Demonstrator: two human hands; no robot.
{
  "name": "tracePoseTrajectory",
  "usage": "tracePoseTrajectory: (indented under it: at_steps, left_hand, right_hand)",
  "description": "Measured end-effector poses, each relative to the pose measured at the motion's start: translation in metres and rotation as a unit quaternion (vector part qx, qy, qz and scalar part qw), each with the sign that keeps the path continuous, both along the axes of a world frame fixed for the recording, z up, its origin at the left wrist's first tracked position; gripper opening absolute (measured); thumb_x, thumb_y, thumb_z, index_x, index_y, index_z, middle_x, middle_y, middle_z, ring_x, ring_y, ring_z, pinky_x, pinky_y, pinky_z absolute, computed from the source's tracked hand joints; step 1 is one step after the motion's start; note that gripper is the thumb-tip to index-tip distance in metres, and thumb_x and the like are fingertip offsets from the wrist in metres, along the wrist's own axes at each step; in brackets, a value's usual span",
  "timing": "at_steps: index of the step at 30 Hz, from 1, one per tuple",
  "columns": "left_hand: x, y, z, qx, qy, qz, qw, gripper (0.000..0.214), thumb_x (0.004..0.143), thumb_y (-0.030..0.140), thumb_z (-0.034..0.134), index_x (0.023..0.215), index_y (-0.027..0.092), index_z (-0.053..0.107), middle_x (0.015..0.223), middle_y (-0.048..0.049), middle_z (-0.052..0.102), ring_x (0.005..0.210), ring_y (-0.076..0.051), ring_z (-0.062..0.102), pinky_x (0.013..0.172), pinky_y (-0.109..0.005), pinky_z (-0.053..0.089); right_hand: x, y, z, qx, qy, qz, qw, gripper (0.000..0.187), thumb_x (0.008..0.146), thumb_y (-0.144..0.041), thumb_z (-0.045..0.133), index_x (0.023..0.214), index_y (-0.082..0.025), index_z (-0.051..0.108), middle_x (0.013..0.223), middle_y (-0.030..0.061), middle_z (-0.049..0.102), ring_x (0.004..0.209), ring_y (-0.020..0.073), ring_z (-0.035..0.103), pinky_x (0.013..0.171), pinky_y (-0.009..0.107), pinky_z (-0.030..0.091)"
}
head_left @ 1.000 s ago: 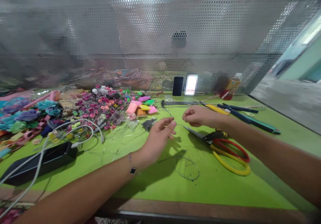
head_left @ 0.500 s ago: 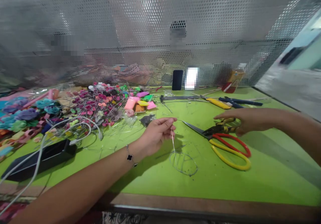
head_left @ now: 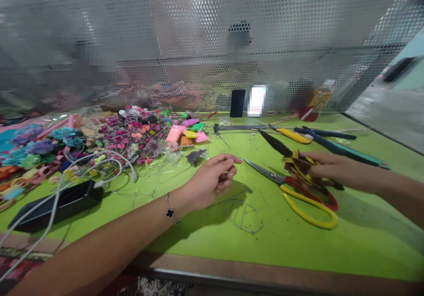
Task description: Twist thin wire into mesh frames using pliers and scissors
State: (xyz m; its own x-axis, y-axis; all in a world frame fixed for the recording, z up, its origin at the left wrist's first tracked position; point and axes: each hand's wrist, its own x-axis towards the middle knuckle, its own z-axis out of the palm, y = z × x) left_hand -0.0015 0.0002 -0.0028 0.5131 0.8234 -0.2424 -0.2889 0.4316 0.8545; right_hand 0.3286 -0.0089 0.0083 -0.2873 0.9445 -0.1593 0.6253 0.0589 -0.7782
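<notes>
At right of centre, we see the right hand (head_left: 333,170) closed around yellow-and-black pliers (head_left: 293,160), just above red-and-yellow scissors (head_left: 285,182) lying on the green desk (head_left: 364,243). Mid-frame, the left hand (head_left: 212,179) pinches its fingertips together above a thin wire loop (head_left: 245,218).

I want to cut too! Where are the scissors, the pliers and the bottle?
scissors (head_left: 264,171), head view, on the blade.
pliers (head_left: 275,143), head view, on the dark nose.
bottle (head_left: 316,104), head view, on its middle.
</notes>
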Motion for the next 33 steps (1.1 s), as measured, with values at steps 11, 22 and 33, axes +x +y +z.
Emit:
tracePoseTrajectory:
  at_steps: [11,22,33]
  left_hand:
    - [-0.003,-0.005,0.01,0.151,0.019,0.034,0.988,0.019,0.085,0.036,0.073,0.08,0.019,0.068,0.057,0.0049,0.05,0.045,-0.006,0.035,0.044,-0.022,0.023]
    - [-0.001,-0.008,0.009,0.187,0.038,0.047,0.981,0.025,0.085,0.039,0.073,0.074,0.019,0.061,0.057,0.0046,0.05,0.047,-0.006,0.035,0.046,-0.024,0.022]
    - [-0.002,-0.006,0.013,0.206,0.092,0.063,0.972,0.031,0.087,0.043,0.071,0.07,0.019,0.06,0.059,0.0032,0.056,0.045,-0.005,0.036,0.044,-0.023,0.023]
  right_hand:
    - [-0.08,-0.031,-0.029,-0.376,0.467,0.185,0.779,0.052,0.057,-0.014,0.061,0.108,-0.016,0.07,0.09,0.0128,0.079,0.069,0.025,0.081,0.043,0.019,0.053]
    - [-0.078,-0.04,-0.028,-0.427,0.448,0.148,0.772,0.044,0.053,-0.016,0.059,0.095,-0.015,0.07,0.074,0.0111,0.077,0.055,0.0234,0.076,0.035,0.016,0.047]
    - [-0.082,-0.042,-0.027,-0.408,0.479,0.121,0.768,0.037,0.067,-0.025,0.07,0.102,-0.016,0.072,0.078,0.0074,0.072,0.058,0.0163,0.067,0.051,0.026,0.061]
